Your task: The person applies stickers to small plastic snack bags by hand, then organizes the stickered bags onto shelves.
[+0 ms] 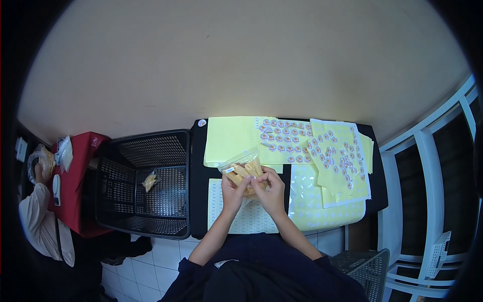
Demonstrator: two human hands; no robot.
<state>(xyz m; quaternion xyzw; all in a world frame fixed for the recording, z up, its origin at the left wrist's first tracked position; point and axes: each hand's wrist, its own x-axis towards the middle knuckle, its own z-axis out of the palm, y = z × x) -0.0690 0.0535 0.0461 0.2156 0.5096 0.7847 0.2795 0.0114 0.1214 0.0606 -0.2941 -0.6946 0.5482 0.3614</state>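
Note:
A clear plastic bag of pale yellow stick-like snacks is held up over the table, with a small white label near its upper left corner. My left hand grips its left side. On the right side, my right hand is closed on the same bag, and both thumbs meet on its front. Beneath my hands lies a sheet of small printed labels. Behind the bag are yellow backing sheets and sheets of round stickers.
To the left stands a black crate with one small snack bag inside. Beyond it, a person handles a plastic bag at a red-covered table. More sticker sheets lie right; another crate stands low right.

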